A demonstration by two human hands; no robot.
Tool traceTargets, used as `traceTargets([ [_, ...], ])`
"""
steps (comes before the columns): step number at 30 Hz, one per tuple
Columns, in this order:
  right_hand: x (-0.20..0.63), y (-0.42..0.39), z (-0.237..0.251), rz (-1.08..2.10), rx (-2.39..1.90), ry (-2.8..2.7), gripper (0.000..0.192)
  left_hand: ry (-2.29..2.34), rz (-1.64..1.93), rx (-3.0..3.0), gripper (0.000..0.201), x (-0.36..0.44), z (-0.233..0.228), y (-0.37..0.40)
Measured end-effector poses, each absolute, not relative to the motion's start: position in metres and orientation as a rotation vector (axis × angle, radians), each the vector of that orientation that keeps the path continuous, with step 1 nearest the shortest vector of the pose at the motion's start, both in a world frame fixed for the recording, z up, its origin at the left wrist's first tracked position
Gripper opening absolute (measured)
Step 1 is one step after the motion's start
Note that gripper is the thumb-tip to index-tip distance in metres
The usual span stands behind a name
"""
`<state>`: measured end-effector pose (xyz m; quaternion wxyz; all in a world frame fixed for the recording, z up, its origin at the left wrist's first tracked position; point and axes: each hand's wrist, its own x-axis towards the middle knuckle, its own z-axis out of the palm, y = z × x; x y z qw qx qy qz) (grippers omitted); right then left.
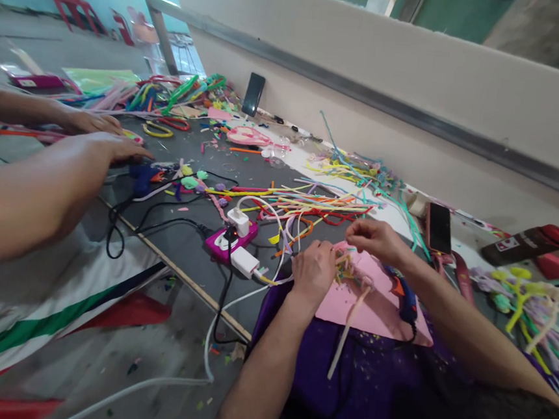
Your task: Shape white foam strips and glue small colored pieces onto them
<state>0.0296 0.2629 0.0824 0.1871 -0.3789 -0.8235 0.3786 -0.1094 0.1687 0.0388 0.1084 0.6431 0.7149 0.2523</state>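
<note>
Nearest, the left hand point(314, 272) and right hand point(373, 238) both pinch a small pipe-cleaner bundle point(351, 272) over a pink sheet point(378, 313) lying on purple cloth point(357, 379). A glue gun point(405, 303) lies on the sheet's right edge. Left, a power strip point(230, 239) sits near the table edge point(190, 280). Beyond, loose pipe cleaners point(304, 205) crowd the table. Far left, a co-worker's hands point(104, 142) rest on the table.

Both forearms come in from the bottom edge and angle toward each other. The left hand point(314, 270) is curled knuckles-up, fingers tucked under. The right hand point(373, 238) sits just beyond it, fingertips pinched together, wrist bent down.
</note>
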Motion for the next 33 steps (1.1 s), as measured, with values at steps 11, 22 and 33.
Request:
traceTargets([
  [11,0.048,0.262,0.077,0.829,-1.054,-2.453,0.02,1.814,0.704,2.219,0.028,-0.078,0.032,0.158],
  [22,-0.048,0.28,0.049,0.438,-0.714,-3.19,0.017,1.728,0.594,2.35,0.026,-0.064,0.021,0.155],
  [33,-0.058,0.28,0.039,0.314,-0.77,-3.202,0.021,1.719,0.735,2.283,0.025,-0.066,0.018,0.157],
])
